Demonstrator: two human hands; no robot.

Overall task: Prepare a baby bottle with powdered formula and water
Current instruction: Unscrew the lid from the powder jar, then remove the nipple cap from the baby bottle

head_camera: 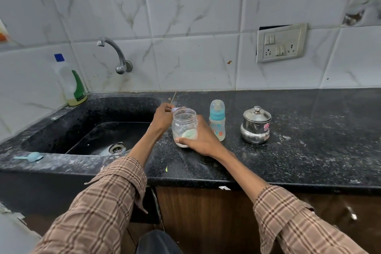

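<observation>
so that the jar (pixel 184 128) stays steady on the counter (pixel 288 161) beside the baby bottle (pixel 217 122), the right hand (pixel 201 140) wraps its base while the left hand (pixel 164 116) pinches something small at its rim.

Clear plastic jar (pixel 184 123); shiny steel pot (pixel 255 126).

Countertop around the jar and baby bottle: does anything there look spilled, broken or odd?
Yes. White powdery specks dust the black countertop and the sink rim, like spilled formula. A blue scoop lies apart on the sink's front edge. On the wall, the switch plate sits crooked, with a dark gap showing behind its top.
</observation>
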